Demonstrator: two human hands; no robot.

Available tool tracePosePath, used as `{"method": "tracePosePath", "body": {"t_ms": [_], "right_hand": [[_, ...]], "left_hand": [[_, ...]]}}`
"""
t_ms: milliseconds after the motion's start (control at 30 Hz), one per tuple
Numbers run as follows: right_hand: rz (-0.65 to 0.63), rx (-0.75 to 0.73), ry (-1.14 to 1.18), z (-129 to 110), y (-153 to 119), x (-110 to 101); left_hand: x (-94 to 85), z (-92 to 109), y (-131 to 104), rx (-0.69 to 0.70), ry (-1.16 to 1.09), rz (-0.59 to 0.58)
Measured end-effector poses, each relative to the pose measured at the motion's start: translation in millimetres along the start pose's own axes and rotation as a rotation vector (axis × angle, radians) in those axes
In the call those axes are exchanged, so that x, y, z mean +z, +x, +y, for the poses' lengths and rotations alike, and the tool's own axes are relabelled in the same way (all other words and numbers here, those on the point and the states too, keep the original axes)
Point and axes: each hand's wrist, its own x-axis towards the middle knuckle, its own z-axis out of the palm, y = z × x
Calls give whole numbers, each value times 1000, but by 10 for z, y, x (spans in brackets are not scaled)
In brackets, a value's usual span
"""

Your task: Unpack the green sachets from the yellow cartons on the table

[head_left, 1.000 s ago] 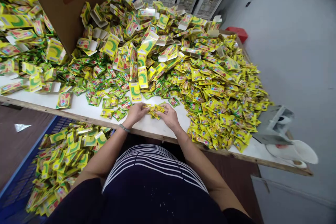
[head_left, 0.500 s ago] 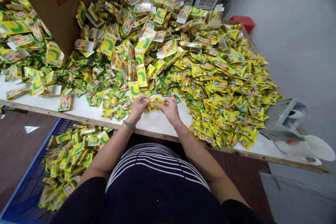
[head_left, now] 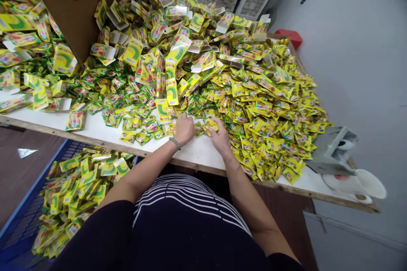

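My left hand, with a beaded bracelet at the wrist, is closed above the white tabletop; what its fingers hold, if anything, is hidden. A small yellow packet lies just left of it. My right hand pinches a yellow packet between thumb and fingers, a short way to the right. Green packets lie left of my hands. Behind them rests a flat yellow box. A large heap of yellow packets rises to the right of my right hand.
Open yellow boxes are piled at the back beside a brown cardboard panel. A blue crate of filled boxes stands below the table at left. A grey metal device and a white container sit at the right end.
My hands have moved apart from the yellow packet they held together. My left hand has shifted right and turned over; my right hand has moved right with a packet. The view has shifted slightly.
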Motion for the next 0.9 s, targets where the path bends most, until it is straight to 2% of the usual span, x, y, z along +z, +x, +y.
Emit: {"method": "tracePosePath", "body": {"t_ms": [67,133,200,267,333,400,533,700,833,900], "right_hand": [[-8,52,49,64,-68,13],[-18,87,156,96,-95,-9],[-66,76,265,87,-91,-50],[-152,52,323,40,-74,-75],[-229,35,292,-30,-61,-63],[-276,14,217,-103,-61,-23],[-308,-33,148,-213,-99,74],[-294,-34,89,-273,-169,203],[-207,43,195,-288,-202,305],[-222,97,269,-303,-207,340]], "left_hand": [[109,20,41,-17,-43,-42],[140,-29,59,-38,-198,-52],[104,-114,41,-50,-444,-87],[31,-194,-19,-73,-708,-172],[-52,-248,-111,-113,-916,-268],[-129,-273,-214,-183,-1054,-308],[-226,-281,-370,-306,-1171,-249],[-227,-242,-419,-290,-1215,-138],[-243,-208,-413,-314,-1253,-48],[-266,-208,-416,-303,-1262,-43]]}}
